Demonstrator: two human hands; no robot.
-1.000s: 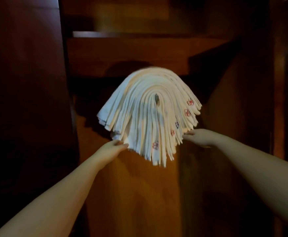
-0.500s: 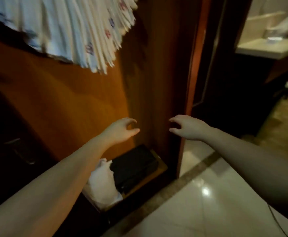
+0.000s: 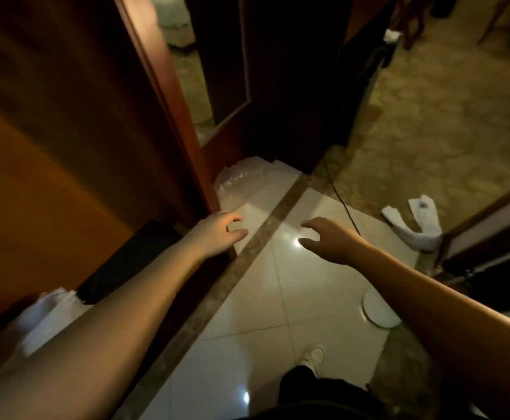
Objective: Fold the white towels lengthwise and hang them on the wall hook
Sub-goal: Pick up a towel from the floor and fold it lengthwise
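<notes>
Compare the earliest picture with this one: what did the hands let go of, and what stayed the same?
Both hands left the fanned bundle of white towels hanging on the wooden wall; the view swung down and right, so it is now out of sight. The left hand and right hand now hover empty over the glossy white tiled floor, fingers loosely curled as half a second ago.

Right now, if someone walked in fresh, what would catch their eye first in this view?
Probably the two bare arms reaching out over the glossy white tiled floor, left hand and right hand both empty with fingers loosely curled. Next, the crumpled white towel lying on the floor to the right, near a doorway. A round white disc sits on the tiles under the right forearm.
</notes>
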